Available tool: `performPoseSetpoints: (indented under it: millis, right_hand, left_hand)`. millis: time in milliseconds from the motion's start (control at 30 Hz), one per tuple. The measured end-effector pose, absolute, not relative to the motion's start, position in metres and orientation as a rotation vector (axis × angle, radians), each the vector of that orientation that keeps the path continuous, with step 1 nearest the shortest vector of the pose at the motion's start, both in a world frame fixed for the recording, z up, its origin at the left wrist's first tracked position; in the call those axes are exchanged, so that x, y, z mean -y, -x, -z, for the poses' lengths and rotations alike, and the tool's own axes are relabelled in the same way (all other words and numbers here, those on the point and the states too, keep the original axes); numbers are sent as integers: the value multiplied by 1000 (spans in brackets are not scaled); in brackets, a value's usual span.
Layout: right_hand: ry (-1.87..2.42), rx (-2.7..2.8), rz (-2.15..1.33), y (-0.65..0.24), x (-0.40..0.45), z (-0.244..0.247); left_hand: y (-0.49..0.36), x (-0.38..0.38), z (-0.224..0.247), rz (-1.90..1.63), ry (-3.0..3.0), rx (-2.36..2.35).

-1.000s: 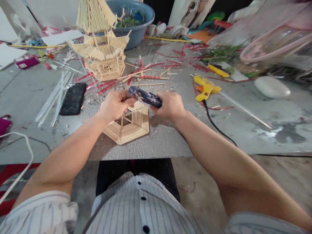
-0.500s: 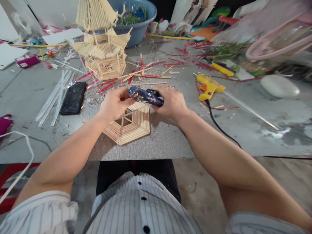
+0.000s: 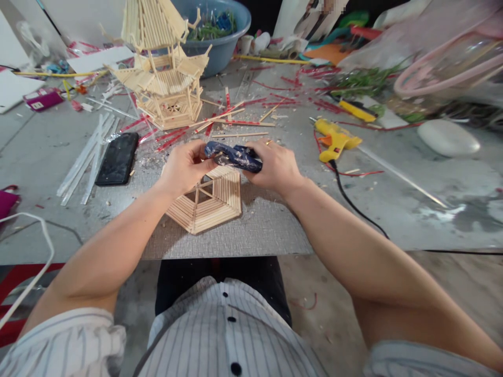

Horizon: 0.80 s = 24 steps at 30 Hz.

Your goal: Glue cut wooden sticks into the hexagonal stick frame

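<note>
My right hand [image 3: 275,165] is wrapped round a dark blue hand cutter [image 3: 236,156], its worn body lying crosswise between my hands. At the cutter's left end my left hand [image 3: 184,165] is closed in a pinch, thumb against fingers. Whatever that pinch holds is hidden. Just below both hands, flat on the table, lies an octagon-like panel [image 3: 214,212] of thin wooden sticks in rings, with spokes across an open centre. My left hand and the cutter cover its far side. Behind them stands a tiered stick pagoda [image 3: 168,78].
Loose sticks [image 3: 239,134] and red strips lie beyond my hands. To the left are a black phone [image 3: 117,158] and clear glue sticks [image 3: 84,157]. A yellow glue gun [image 3: 334,139], its cord and a white oval object [image 3: 448,137] are right. A blue basin [image 3: 223,50] stands behind.
The view has shifted very slightly. My hands, the cutter and the stick panel keep the same positions relative to each other.
</note>
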State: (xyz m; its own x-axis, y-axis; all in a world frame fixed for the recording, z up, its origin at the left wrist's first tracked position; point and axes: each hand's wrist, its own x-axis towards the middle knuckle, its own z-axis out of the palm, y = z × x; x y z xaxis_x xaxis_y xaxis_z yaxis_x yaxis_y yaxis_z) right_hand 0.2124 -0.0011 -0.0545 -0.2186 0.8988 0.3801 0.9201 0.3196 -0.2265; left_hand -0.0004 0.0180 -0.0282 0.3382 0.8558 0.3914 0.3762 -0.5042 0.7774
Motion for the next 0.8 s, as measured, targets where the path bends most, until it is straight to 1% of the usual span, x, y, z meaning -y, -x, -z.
performPoseSetpoints:
  millis: [200, 800]
  right_hand:
    - [1583, 2151, 69, -213, 1, 55]
    - [1688, 2164, 32, -210, 3, 51]
  left_hand:
    - [-1, -17, 29, -1113, -2038, -1079]
    - [0, -15, 27, -1080, -2017, -1116]
